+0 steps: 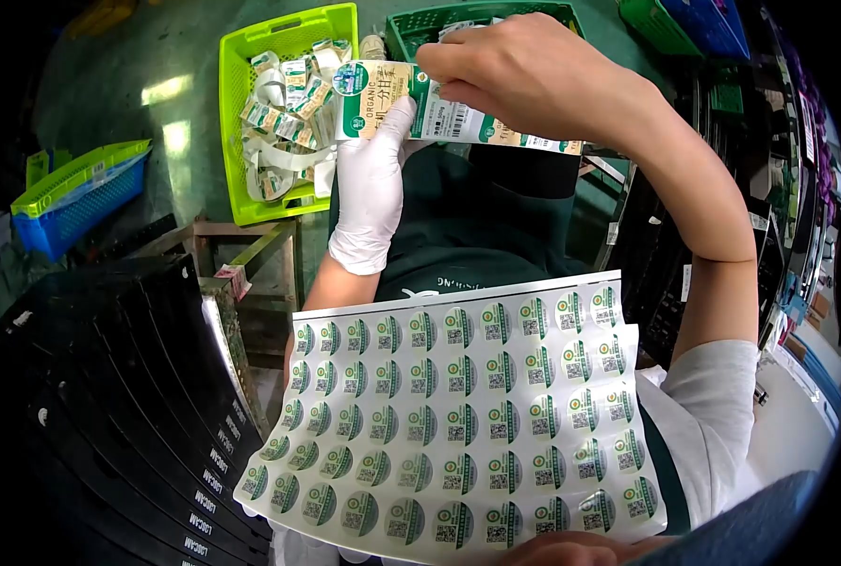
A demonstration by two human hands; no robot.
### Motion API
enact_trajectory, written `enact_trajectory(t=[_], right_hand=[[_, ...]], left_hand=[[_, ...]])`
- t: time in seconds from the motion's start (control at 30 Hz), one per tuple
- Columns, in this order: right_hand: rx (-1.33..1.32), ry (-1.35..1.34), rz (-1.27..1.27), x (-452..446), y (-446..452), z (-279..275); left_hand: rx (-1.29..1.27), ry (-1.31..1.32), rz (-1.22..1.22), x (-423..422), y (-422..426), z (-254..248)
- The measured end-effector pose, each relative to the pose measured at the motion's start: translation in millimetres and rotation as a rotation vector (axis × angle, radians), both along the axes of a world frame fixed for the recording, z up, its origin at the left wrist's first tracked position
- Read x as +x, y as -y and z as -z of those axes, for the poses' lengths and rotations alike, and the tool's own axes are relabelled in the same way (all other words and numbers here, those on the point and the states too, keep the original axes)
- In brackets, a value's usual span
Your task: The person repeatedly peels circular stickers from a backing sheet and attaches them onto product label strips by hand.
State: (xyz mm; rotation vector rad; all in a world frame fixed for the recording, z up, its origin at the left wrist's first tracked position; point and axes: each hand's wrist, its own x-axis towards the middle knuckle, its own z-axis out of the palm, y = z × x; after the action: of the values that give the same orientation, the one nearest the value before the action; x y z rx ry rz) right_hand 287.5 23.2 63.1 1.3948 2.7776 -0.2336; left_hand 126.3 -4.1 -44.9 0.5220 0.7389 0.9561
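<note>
My left hand [373, 179], in a white glove, grips the left end of a long printed label strip [452, 118] with green and beige panels marked "ORGANIC". Bare and bent at the wrist, my right hand [524, 75] pinches the strip's upper edge near its middle. Round stickers show on the strip's left end. Below the hands, across my lap and chest, lies a white sheet [458, 415] with rows of round green stickers bearing QR codes. Its surface is wavy. My right fingertips are partly hidden behind the hand.
A lime green basket [237, 179] holds many folded label strips. Behind my hands stands a dark green basket [571, 17]. Blue and green crates [81, 203] sit at the left, above a stack of black crates [109, 377]. Dark racks line the right side.
</note>
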Motion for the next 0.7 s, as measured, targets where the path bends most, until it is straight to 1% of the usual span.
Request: enact_trajectory(t=[0.03,0.1,0.13,0.17,0.2,0.23,0.27,0.3,0.37,0.4,0.43,0.47,0.5,0.53,0.57,0.6,0.63,0.67,0.7], right_hand=[[0.003,0.058,-0.012,0,-2,1],[-0.057,0.079,0.030,-1,-11,-7],[-0.087,0.089,0.051,0,-15,-10],[0.003,-0.047,0.059,4,-15,-4],[0.033,-0.043,0.207,4,-11,-14],[0.026,-0.116,0.230,10,-16,-11],[0.019,-0.191,0.253,10,-21,-12],[-0.258,-0.003,0.384,6,-21,-33],[-0.377,-0.130,0.230,7,-20,-26],[-0.433,-0.191,0.156,6,-18,-26],[-0.528,-0.228,0.231,5,-19,-35],[-0.470,-0.368,0.286,4,-15,-31],[-0.473,-0.437,0.242,6,-17,-34],[-0.475,-0.507,0.199,8,-19,-37],[-0.490,-0.442,0.292,5,-18,-39],[-0.440,-0.477,0.315,9,-16,-39],[-0.386,-0.508,0.336,17,-15,-39],[-0.333,-0.542,0.359,25,-13,-40],[-0.409,-0.381,0.494,28,-10,-58]], left_hand=[[0.018,-0.020,-0.003,0,1,-2],[0.055,-0.060,-0.007,-1,3,-5],[0.068,-0.030,-0.010,-3,0,-5],[0.083,-0.024,-0.014,-5,-3,-4],[0.098,-0.017,-0.020,-6,-6,-3],[0.088,0.017,-0.010,-8,-7,-1],[0.085,-0.003,-0.014,-8,-7,-2],[0.084,-0.025,-0.018,-8,-7,-5],[0.084,-0.066,0.000,-8,-9,-6],[0.089,0.060,-0.030,-6,-10,-11],[0.077,0.264,-0.038,-2,-7,-12],[0.063,0.469,-0.045,3,-3,-12],[0.076,0.482,0.017,10,4,-3],[0.209,0.231,0.103,24,9,7],[0.266,0.113,0.182,37,11,10],[0.326,-0.004,0.259,48,13,7],[0.100,0.157,0.176,57,17,1],[0.124,0.207,0.177,57,16,-8],[0.147,0.153,0.216,52,14,-11]])
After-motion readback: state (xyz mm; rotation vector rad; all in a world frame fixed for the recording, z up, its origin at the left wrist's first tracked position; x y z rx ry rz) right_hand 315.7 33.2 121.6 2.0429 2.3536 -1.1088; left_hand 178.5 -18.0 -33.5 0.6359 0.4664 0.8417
